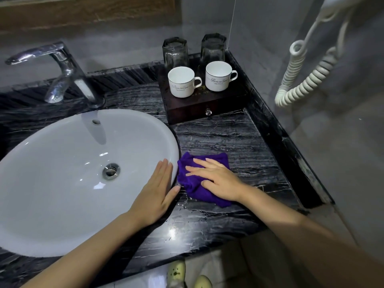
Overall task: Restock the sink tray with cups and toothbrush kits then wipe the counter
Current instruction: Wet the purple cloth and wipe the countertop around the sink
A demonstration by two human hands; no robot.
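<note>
Right hand: the right hand [216, 178] lies palm down, fingers spread flat and pointing toward the basin, pressed on top of the crumpled purple microfibre cloth [202, 179]; it grips nothing, only bears down.
Left hand: the left hand [154, 196] rests flat with fingers straight and held together, pointing away from the person, lying over the right rim of the white oval ceramic basin [72, 173]; its thumb reaches the counter just beside the cloth.
Cloth: it sits bunched under the right palm on the black veined marble counter [239, 142], between the two hands, its left edge touching or almost touching the basin rim. Its long axis runs from the far left corner to the near right corner, slanting toward the person's right forearm.
Counter: a wet sheen shows just on the near side of the cloth, below the left thumb.
Tray: the dark wooden box tray with a small clear drawer knob [204, 104] stands well beyond the right hand, against the back corner.
Cups: two white ceramic mugs with printed script [182, 82] stand upright on the tray, mouths up, handles pointing right.
Glasses: two clear faceted glass tumblers [175, 51] stand behind the mugs; whether they are upside down I cannot tell.
Tap: a chrome single-lever tap [62, 71] rises beyond the left hand, behind the basin.
Cord: a white coiled cord [301, 80] hangs on the wall far right of the right hand.
</note>
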